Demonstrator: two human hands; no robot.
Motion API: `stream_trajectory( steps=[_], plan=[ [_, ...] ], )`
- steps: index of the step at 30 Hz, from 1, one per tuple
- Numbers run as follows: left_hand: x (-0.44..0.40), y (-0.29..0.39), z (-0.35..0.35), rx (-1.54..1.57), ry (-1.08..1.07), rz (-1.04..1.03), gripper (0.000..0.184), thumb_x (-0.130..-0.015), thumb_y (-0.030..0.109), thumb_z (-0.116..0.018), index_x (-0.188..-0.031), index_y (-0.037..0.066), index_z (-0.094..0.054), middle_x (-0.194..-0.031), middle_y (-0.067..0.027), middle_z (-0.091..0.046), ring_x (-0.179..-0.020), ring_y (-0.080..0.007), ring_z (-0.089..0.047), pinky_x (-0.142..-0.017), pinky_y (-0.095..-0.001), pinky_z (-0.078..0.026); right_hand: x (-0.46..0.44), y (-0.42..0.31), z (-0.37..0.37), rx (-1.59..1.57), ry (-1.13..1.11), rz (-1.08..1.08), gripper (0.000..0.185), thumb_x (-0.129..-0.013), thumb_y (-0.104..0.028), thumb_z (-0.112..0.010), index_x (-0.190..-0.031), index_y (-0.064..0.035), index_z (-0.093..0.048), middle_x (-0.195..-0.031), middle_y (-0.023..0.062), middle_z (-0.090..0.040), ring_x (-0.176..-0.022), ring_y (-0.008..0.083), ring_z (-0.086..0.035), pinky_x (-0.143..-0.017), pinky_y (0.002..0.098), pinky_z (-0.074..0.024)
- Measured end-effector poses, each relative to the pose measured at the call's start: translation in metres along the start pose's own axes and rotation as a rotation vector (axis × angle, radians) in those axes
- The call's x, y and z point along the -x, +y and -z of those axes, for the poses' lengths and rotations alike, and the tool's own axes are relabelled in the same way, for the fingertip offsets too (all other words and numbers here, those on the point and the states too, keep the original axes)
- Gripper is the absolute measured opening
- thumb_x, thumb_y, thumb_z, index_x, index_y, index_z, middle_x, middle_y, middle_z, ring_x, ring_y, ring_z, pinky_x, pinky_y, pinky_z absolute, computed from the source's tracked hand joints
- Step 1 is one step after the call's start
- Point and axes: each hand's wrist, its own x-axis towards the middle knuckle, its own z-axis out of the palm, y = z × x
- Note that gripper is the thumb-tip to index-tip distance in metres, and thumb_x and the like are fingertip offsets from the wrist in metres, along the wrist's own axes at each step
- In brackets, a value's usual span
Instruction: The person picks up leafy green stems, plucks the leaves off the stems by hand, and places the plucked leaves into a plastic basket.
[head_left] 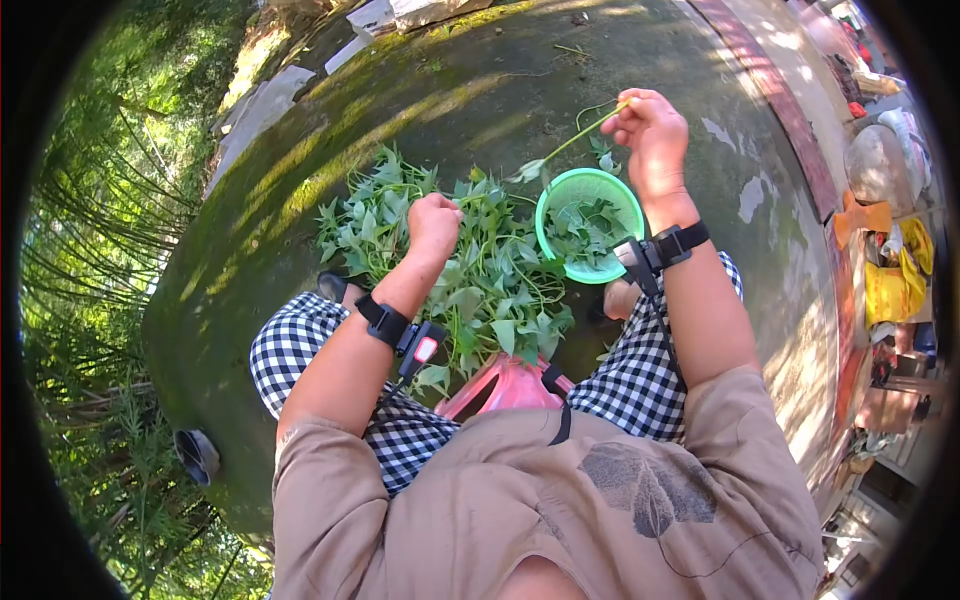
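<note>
A large heap of leafy green vines [500,275] lies on the ground in front of me. Over its middle is my left hand [433,228], fingers curled closed; anything inside them is too hidden to make out. My right hand [652,135] is raised beyond the green basket, pinching the end of a long green stem [585,133]. That stem slants down to the left, and a pale leaf [528,171] hangs at its lower end. Below it, the round green plastic basket [541,222] holds picked leaves [585,228], beside the right edge of the heap.
A pink plastic stool [515,388] stands between my checked trouser legs. Mossy concrete [460,120] surrounds the heap. A dark container [197,457] lies at the far left near dense greenery [90,330]. Along the right edge are a yellow bag [897,285] and other clutter.
</note>
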Motion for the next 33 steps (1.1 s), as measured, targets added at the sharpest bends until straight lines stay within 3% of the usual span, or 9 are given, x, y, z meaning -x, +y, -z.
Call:
stream_trajectory(
  steps=[4,8,12,15,20,23,26,27,33],
  plan=[
    [-0.008,-0.006,0.026,0.012,0.158,0.098,0.029,-0.073,0.001,-0.057,-0.095,0.006,-0.075,-0.073,-0.0128,-0.069,-0.070,-0.0182,-0.064,-0.068,-0.0324,-0.050,-0.009,-0.012,0.024,-0.114,0.097,0.028,0.016,-0.086,-0.008,-0.049,-0.089,-0.0007,-0.062,-0.069,0.0040,-0.056,-0.055,0.0163,-0.060,-0.048,0.0246,-0.0416],
    [-0.003,-0.001,0.024,0.098,-0.065,-0.084,0.037,-0.072,0.001,-0.059,-0.107,0.004,-0.072,-0.074,-0.0006,-0.065,-0.055,-0.0088,-0.046,-0.051,-0.0270,-0.039,0.012,0.009,0.002,0.152,-0.041,-0.163,0.016,-0.085,-0.008,-0.049,-0.089,-0.0024,-0.063,-0.067,0.0036,-0.058,-0.050,0.0123,-0.057,-0.046,0.0226,-0.0427],
    [0.036,0.061,0.019,0.297,-0.403,0.218,0.026,-0.085,0.025,-0.069,-0.102,0.007,-0.073,-0.073,0.0028,-0.061,-0.054,-0.0045,-0.043,-0.045,-0.0190,-0.031,0.039,0.042,-0.027,0.301,-0.195,-0.190,0.017,-0.084,-0.010,-0.049,-0.086,-0.0027,-0.064,-0.066,0.0041,-0.059,-0.050,0.0109,-0.057,-0.046,0.0236,-0.0440],
    [0.047,0.071,0.008,0.429,-0.568,0.194,0.027,-0.085,0.029,-0.074,-0.099,0.006,-0.072,-0.068,0.0045,-0.057,-0.053,-0.0036,-0.042,-0.042,-0.0179,-0.027,0.047,0.056,-0.038,0.330,-0.182,-0.180,0.017,-0.084,-0.010,-0.049,-0.085,-0.0018,-0.064,-0.065,0.0046,-0.060,-0.050,0.0112,-0.056,-0.047,0.0244,-0.0449],
    [0.058,0.074,-0.004,0.440,-0.533,0.203,0.016,-0.078,0.014,-0.080,-0.085,0.004,-0.070,-0.063,0.0043,-0.055,-0.049,-0.0043,-0.041,-0.040,-0.0199,-0.026,0.046,0.057,-0.043,0.290,-0.179,-0.271,0.014,-0.083,-0.010,-0.053,-0.088,-0.0033,-0.064,-0.067,0.0058,-0.061,-0.053,0.0152,-0.059,-0.050,0.0272,-0.0469],
    [0.056,0.072,-0.001,0.330,-0.458,0.130,0.014,-0.077,0.013,-0.079,-0.080,0.004,-0.069,-0.055,0.0039,-0.051,-0.046,-0.0047,-0.039,-0.041,-0.0214,-0.026,0.047,0.067,-0.041,0.902,-0.104,0.453,0.011,-0.078,-0.008,-0.059,-0.088,-0.0086,-0.065,-0.073,0.0056,-0.060,-0.062,0.0213,-0.061,-0.056,0.0308,-0.0493],
    [0.050,0.063,0.004,0.305,-0.429,0.135,0.013,-0.077,0.012,-0.079,-0.077,0.004,-0.070,-0.055,0.0033,-0.052,-0.045,-0.0050,-0.039,-0.042,-0.0219,-0.026,0.055,0.048,-0.045,1.038,-0.471,0.965,0.016,-0.072,-0.008,-0.063,-0.087,-0.0133,-0.065,-0.078,0.0052,-0.056,-0.072,0.0255,-0.060,-0.061,0.0349,-0.0500],
    [0.048,0.061,0.005,0.288,-0.420,0.108,0.013,-0.077,0.012,-0.079,-0.076,0.004,-0.070,-0.055,0.0032,-0.052,-0.045,-0.0051,-0.039,-0.042,-0.0222,-0.026,0.057,0.054,-0.044,1.061,-0.571,1.028,0.019,-0.071,-0.003,-0.064,-0.087,-0.0117,-0.064,-0.076,0.0043,-0.054,-0.070,0.0243,-0.059,-0.056,0.0357,-0.0471],
    [0.052,0.060,0.011,0.267,-0.510,0.059,0.014,-0.078,0.013,-0.078,-0.074,0.003,-0.070,-0.053,0.0032,-0.051,-0.045,-0.0056,-0.038,-0.043,-0.0232,-0.027,0.073,0.066,-0.035,1.230,-0.737,0.962,0.012,-0.070,-0.012,-0.065,-0.079,-0.0116,-0.058,-0.081,0.0055,-0.054,-0.074,0.0258,-0.060,-0.063,0.0377,-0.0503]
  ],
)
